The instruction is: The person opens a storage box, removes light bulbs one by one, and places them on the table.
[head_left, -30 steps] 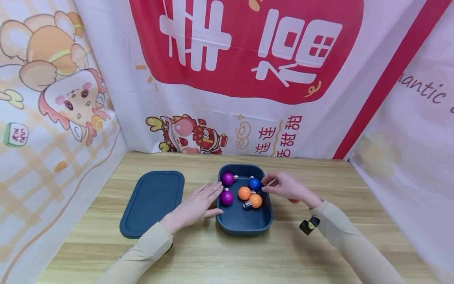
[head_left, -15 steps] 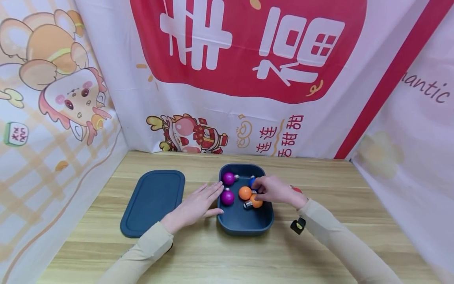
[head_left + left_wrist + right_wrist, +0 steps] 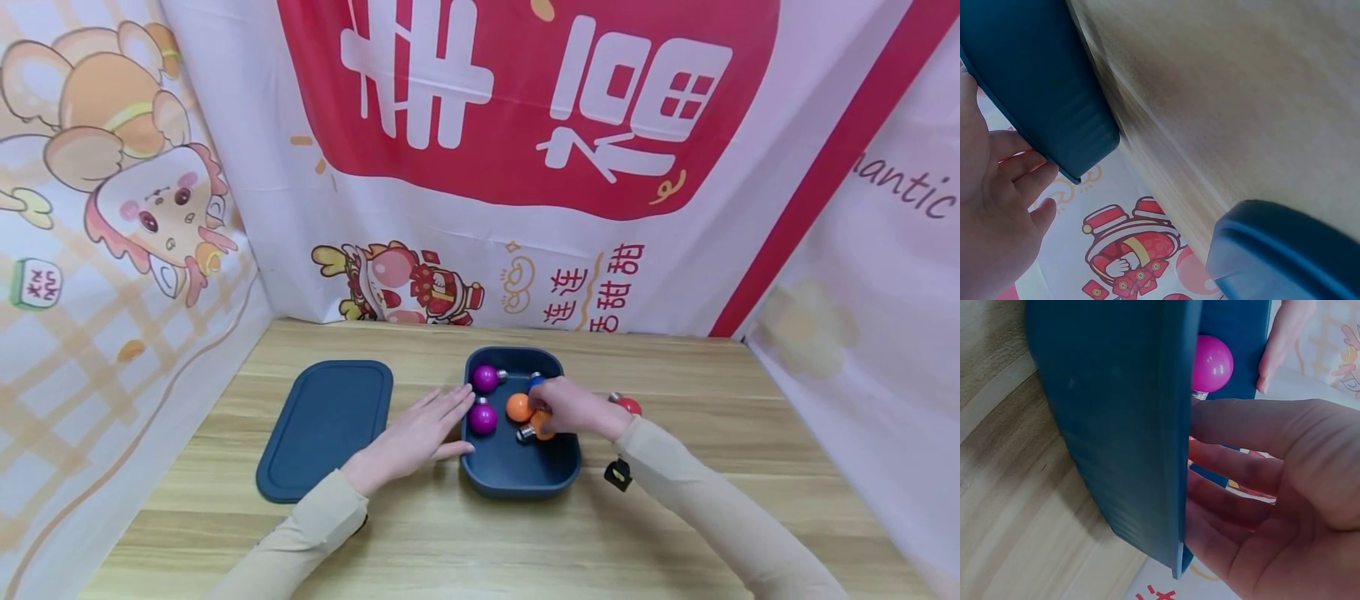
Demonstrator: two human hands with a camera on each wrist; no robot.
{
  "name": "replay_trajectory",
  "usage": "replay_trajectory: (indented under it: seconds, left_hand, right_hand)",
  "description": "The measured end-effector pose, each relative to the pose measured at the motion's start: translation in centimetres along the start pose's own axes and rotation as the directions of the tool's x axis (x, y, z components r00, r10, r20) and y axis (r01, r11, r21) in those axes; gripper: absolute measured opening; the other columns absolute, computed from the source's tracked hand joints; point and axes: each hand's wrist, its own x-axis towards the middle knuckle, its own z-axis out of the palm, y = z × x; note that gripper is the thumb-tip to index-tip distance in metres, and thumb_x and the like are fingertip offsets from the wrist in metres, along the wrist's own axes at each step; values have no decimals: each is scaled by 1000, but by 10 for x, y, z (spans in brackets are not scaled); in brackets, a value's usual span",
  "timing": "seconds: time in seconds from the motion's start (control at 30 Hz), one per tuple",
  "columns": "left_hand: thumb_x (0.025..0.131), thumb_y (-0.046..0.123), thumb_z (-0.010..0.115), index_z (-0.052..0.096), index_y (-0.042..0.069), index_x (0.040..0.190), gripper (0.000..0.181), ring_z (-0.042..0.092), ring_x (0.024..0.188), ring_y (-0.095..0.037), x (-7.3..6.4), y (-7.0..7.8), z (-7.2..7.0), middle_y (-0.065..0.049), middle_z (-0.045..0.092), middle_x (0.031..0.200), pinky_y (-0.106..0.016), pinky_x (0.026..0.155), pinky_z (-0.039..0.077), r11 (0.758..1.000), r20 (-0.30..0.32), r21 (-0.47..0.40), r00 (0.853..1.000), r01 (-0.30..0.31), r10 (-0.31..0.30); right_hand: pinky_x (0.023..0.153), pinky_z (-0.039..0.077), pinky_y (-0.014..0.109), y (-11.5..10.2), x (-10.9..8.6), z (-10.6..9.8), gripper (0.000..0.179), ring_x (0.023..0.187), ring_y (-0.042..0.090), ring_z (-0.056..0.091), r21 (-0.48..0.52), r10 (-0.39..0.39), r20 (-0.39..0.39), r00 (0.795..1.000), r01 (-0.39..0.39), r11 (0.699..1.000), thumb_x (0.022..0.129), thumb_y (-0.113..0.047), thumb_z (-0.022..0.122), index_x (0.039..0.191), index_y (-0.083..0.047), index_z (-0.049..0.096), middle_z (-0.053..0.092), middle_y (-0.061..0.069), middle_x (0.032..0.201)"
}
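A dark blue open box point(image 3: 517, 482) holds several bulbs. My left hand point(image 3: 408, 437) lies at its left side, fingers straight and touching the rim. My right hand point(image 3: 581, 408) reaches over the right wall, its thumb and fingers curled round an orange light bulb point(image 3: 542, 425) with a metal screw base. Beside that bulb lies another orange light bulb point(image 3: 518, 407). A blue light bulb point(image 3: 536, 379) is mostly hidden by the right hand. Along the left wall are two purple light bulbs point(image 3: 486, 378). In the right wrist view, the box wall point(image 3: 1116, 425) hides my fingertips.
Left of the box, a dark blue lid point(image 3: 326, 429) lies flat on the wooden table point(image 3: 420, 533). A red light bulb point(image 3: 628, 405) lies on the table right of the box, behind my right forearm. Printed cloth point(image 3: 420, 192) hangs behind and at both sides.
My right hand has moved left from the box's right rim, into the box, and down onto the orange bulb. More of the red bulb shows now. My left hand has stayed put.
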Motion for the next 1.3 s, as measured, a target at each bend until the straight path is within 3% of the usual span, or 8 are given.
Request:
replay_trajectory:
  seconds: [0.2,0.37,0.57,1.13,1.3]
  left_hand:
    - [98,54,53,33,6,155,76,30,152,-26,0,1,-1,-12,29,164,-51,125,25,1000,-3,-10,1000,-7,7]
    - [98,54,51,33,6,155,76,30,152,-24,2,2,-1,-12,29,164,-51,125,25,1000,-7,-13,1000,-12,12]
    - [98,57,49,32,7,155,78,30,152,-23,2,2,-1,-10,28,164,-49,126,24,1000,1,-6,1000,-9,9]
    - [98,54,53,33,6,155,77,30,152,-25,0,2,-1,-12,29,164,-51,125,25,1000,7,-26,1000,-5,5]
    - [97,51,56,35,5,153,76,32,151,-27,-1,2,-1,-14,32,162,-52,124,26,1000,-7,-24,1000,-4,4]
  right_hand:
    - [80,57,35,-5,1,1,29,83,18,56,48,99,81,992,-103,994,80,-2,79,107,-3,69,67,8,99]
    - [85,58,37,-8,0,4,31,85,18,56,36,115,97,989,-119,992,80,-4,80,109,-5,70,67,5,100]
    - [82,57,36,-12,-1,5,23,83,19,55,29,101,106,989,-104,994,81,-6,80,102,-7,71,66,5,96]
    - [87,59,36,-10,-6,10,31,86,17,57,48,65,57,996,-67,997,81,-11,82,110,-7,72,69,4,101]
    - [77,57,28,-8,-7,6,31,82,16,55,24,-17,-11,1000,18,1000,81,-12,82,108,-3,71,69,4,94]
